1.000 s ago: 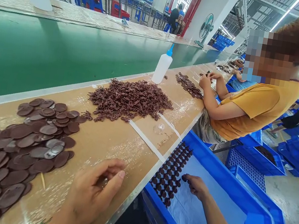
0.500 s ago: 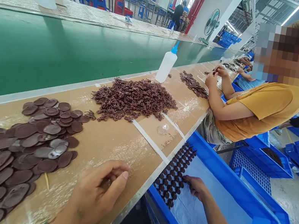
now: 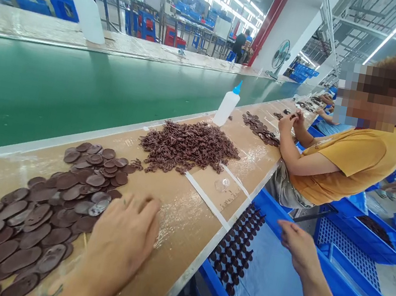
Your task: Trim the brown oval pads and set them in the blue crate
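My left hand (image 3: 122, 242) is over the tan tabletop, palm down, at the right edge of a pile of flat brown oval discs (image 3: 44, 213). Its fingers are loosely bent, the tips partly hidden and blurred; nothing shows in them. My right hand (image 3: 298, 244) hangs above the blue crate (image 3: 336, 274), fingers drawn together with no object visible between them. Inside that crate, rows of small dark brown pieces (image 3: 236, 246) stand on a pale sheet along the side by the table. A heap of thin, twisted brown pieces (image 3: 190, 146) lies beyond my left hand.
A white bottle with a blue tip (image 3: 227, 105) stands behind the heap. The green belt (image 3: 116, 88) runs along the table's far side. A co-worker in a yellow shirt (image 3: 356, 160) sits at the right, handling something small. A clear round dish (image 3: 221, 185) lies near the table edge.
My right hand has moved right and away from the rows of dark pieces in the crate. My left hand has turned palm down and shifted left toward the discs. The view has shifted too.
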Available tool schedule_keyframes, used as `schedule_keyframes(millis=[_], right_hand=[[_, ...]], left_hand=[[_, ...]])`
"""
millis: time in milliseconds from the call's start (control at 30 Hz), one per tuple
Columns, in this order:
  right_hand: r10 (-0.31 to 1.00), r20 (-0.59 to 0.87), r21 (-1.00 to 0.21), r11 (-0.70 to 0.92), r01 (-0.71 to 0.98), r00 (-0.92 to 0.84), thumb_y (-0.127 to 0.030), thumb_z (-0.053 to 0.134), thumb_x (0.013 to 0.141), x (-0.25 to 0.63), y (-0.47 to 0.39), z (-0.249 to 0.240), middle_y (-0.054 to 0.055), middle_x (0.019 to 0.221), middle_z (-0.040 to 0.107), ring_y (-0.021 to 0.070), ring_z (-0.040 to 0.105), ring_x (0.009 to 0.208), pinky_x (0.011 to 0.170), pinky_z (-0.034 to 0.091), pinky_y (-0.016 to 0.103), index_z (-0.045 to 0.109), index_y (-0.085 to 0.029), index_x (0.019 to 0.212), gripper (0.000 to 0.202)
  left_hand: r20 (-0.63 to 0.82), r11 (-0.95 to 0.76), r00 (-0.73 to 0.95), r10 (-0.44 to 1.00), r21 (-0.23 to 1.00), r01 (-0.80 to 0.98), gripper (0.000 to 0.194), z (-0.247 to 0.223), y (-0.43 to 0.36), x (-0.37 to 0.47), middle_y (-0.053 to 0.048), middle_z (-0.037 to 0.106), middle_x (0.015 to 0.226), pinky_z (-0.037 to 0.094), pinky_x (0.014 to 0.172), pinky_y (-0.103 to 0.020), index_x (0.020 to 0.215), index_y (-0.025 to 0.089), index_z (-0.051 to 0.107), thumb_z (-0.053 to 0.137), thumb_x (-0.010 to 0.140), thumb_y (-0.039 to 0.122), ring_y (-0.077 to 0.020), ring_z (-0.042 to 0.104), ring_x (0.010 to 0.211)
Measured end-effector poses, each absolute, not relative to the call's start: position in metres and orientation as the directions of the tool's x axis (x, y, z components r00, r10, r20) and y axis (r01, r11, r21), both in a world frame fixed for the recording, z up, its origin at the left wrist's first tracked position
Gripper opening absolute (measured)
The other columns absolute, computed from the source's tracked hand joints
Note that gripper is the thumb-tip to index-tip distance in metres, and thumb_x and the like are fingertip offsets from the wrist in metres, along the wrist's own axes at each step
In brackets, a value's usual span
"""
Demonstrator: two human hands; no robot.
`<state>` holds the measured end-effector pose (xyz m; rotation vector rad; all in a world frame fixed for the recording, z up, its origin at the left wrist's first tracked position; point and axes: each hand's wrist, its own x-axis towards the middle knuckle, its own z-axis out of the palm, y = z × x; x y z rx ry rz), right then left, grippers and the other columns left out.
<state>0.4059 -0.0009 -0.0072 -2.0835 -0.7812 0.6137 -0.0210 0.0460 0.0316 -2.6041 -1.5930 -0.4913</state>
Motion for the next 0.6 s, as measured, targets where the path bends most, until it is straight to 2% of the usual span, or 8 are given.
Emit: schedule_keyframes(millis=[33,100,167,233,300,400,600], right_hand=[[0.752,-0.089,-0.830,-0.418,0.368,0.653,-0.041,0.065,0.084,0.395,0.011,0.011,-0.008,0.052,0.044,0.0101,0.043,0.048,0.047,0.036,0.024,0.065,-0.015,0.085,0.026],[0.833,0.012,-0.818,-0.309,0.485,0.553,-0.045,0.064,0.084,0.370,0.038,0.046,-0.006,0.055,0.049,0.0118,0.046,0.051,0.051,0.038,0.026,0.067,-0.016,0.093,0.031],[0.903,0.085,-0.762,-0.214,0.612,0.421,-0.044,0.064,0.084,0.342,0.070,0.071,-0.003,0.062,0.057,0.0132,0.050,0.057,0.056,0.040,0.028,0.069,-0.017,0.095,0.029],[0.954,0.112,-0.678,-0.131,0.724,0.277,-0.037,0.067,0.085,0.316,0.107,0.085,0.001,0.079,0.067,0.0159,0.059,0.072,0.070,0.046,0.030,0.071,-0.017,0.090,0.021],[0.986,0.072,-0.595,-0.078,0.800,0.150,-0.033,0.068,0.087,0.298,0.143,0.086,0.004,0.091,0.070,0.0189,0.063,0.085,0.080,0.050,0.036,0.070,-0.016,0.090,0.018],[0.999,-0.040,-0.499,-0.050,0.865,0.035,-0.033,0.065,0.091,0.285,0.185,0.073,0.006,0.103,0.068,0.0210,0.065,0.091,0.082,0.055,0.040,0.067,-0.014,0.099,0.021],[0.990,-0.127,-0.376,-0.104,0.921,0.060,-0.032,0.063,0.093,0.296,0.204,0.051,0.006,0.105,0.067,0.0192,0.065,0.088,0.078,0.057,0.038,0.065,-0.016,0.104,0.019]], left_hand=[[0.212,-0.408,0.393,0.895,0.027,0.913,0.022,0.039,0.052,-0.030,-0.017,0.065,0.114,0.050,0.081,-0.048,0.096,0.016,0.064,0.043,0.094,0.019,-0.0354,0.064,0.098],[0.043,-0.304,0.305,0.951,-0.035,0.952,0.025,0.050,0.063,-0.048,-0.021,0.056,0.128,0.052,0.080,-0.045,0.106,0.014,0.060,0.039,0.095,0.019,-0.0336,0.067,0.098],[-0.117,-0.241,0.237,0.965,-0.019,0.970,0.027,0.055,0.072,-0.063,-0.019,0.055,0.126,0.054,0.072,-0.042,0.114,0.014,0.056,0.037,0.097,0.021,-0.0315,0.070,0.092],[-0.204,-0.229,0.224,0.953,-0.001,0.974,0.027,0.056,0.078,-0.074,-0.016,0.058,0.118,0.054,0.069,-0.041,0.115,0.014,0.055,0.038,0.096,0.021,-0.0325,0.070,0.090],[-0.216,-0.242,0.239,0.947,0.013,0.970,0.025,0.055,0.080,-0.078,-0.015,0.060,0.112,0.053,0.071,-0.043,0.111,0.013,0.057,0.038,0.095,0.016,-0.0344,0.070,0.091],[-0.205,-0.241,0.244,0.948,0.037,0.970,0.026,0.053,0.081,-0.077,-0.015,0.061,0.106,0.053,0.072,-0.042,0.107,0.012,0.058,0.037,0.091,0.009,-0.0345,0.070,0.091],[-0.197,-0.197,0.203,0.959,0.048,0.979,0.027,0.062,0.079,-0.077,-0.014,0.063,0.107,0.051,0.071,-0.038,0.109,0.014,0.059,0.039,0.092,0.010,-0.0309,0.070,0.093]])
